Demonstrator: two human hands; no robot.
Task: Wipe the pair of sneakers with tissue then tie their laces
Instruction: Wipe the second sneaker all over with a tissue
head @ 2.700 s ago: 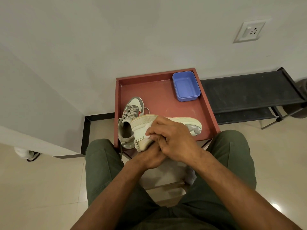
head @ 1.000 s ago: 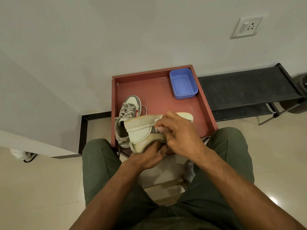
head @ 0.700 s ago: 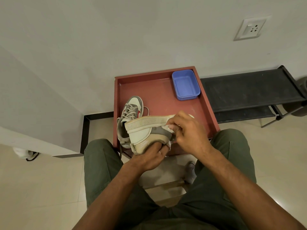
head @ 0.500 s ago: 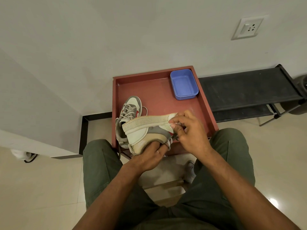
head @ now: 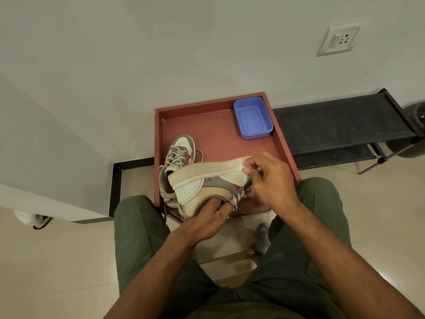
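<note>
Over tray (head: 285, 143) edge, both hands on sneaker (head: 202, 180)

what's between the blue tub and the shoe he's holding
Only bare red tray, seen in the head view, between the blue tub and the held shoe.

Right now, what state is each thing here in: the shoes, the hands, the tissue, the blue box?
Held sneaker: lifted, turned on its side, sole facing away, laces loose.
Other sneaker: upright on the red tray, laces untied.
Left hand: grips the held sneaker from below.
Right hand: pinches the tissue against the sneaker's toe end.
Tissue: crumpled, mostly hidden.
Blue container: open, empty, on the tray.
</note>
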